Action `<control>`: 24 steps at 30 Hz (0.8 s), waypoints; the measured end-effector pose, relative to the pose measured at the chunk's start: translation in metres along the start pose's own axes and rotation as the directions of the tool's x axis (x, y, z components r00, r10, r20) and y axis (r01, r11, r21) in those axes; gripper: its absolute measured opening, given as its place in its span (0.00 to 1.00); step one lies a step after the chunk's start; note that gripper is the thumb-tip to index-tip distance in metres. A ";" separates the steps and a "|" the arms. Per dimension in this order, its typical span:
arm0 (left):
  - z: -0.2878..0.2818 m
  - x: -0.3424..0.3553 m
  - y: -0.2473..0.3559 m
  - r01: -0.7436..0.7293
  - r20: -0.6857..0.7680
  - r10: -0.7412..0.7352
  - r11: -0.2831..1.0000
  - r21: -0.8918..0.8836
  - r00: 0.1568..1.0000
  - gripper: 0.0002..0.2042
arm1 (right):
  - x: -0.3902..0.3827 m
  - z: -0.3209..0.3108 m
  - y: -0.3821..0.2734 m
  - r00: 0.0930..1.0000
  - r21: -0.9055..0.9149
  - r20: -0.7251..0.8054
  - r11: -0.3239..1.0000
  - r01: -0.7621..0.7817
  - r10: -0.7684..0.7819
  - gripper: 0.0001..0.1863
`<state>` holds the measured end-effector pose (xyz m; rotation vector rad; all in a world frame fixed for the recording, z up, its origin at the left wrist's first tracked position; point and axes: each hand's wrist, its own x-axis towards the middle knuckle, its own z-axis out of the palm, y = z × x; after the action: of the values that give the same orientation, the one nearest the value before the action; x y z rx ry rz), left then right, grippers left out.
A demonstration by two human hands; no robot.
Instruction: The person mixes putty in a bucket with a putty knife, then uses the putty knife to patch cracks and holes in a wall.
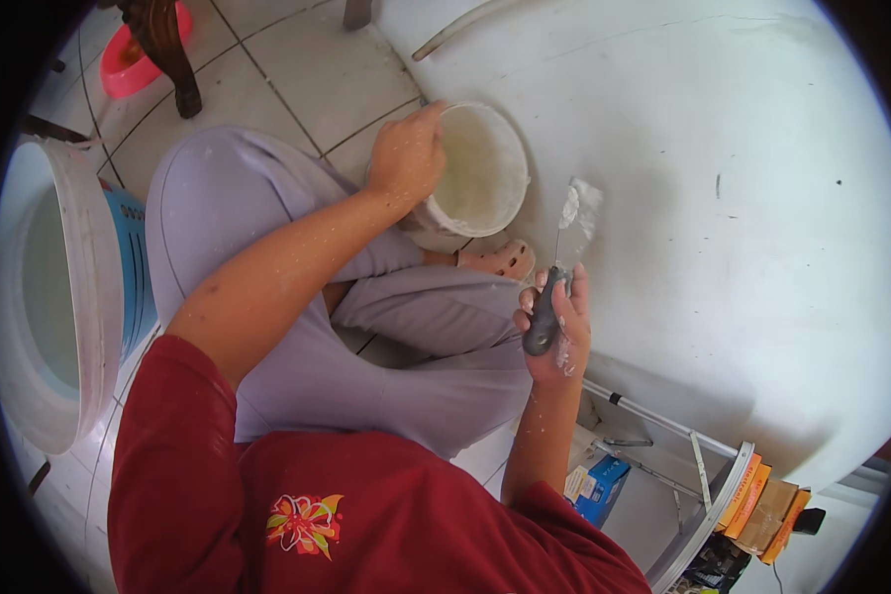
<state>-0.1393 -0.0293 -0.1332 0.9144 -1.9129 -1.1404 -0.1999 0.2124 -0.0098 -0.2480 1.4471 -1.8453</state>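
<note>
My left hand (409, 156) grips the near-left rim of a white bucket (524, 183), its fingertips partly hidden. Cloudy, pale liquid or residue shows inside the bucket, which stands on the floor close to the wall. In my right hand (567, 332) is a putty knife (543, 322), held by its dark handle with the blade pointing up toward the wall. White paste (570, 206) clings to the blade, and white smears mark my fingers and palm. The blade appears in front of the white wall (703, 247); whether it touches is unclear.
A larger white bucket (94, 297) with a blue label stands at left. A pink bowl (148, 59) lies near a carved wooden leg (158, 49). Right of my legs are a metal-framed folding table (678, 431), a blue box (602, 490) and orange boxes (742, 495). The floor is tiled.
</note>
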 end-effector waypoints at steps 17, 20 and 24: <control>0.004 0.013 -0.016 0.257 -0.228 -0.248 0.966 0.009 0.942 0.24 | 0.086 0.087 -0.227 0.470 -0.362 0.863 -0.874 0.323 -0.183 0.21; 0.007 0.012 -0.026 0.238 -0.276 -0.213 0.969 0.062 0.937 0.26 | 0.098 0.114 -0.276 0.394 -0.205 0.912 -0.959 0.194 -0.116 0.24; 0.004 0.013 -0.022 0.240 -0.251 -0.219 0.969 0.056 0.943 0.25 | 0.102 0.151 -0.333 0.352 -0.029 0.936 -0.998 0.048 -0.010 0.32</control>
<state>-0.1449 -0.0465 -0.1514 1.2916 -1.6974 -1.0275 -0.3308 0.0542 0.3095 1.5827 -1.3421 -0.5660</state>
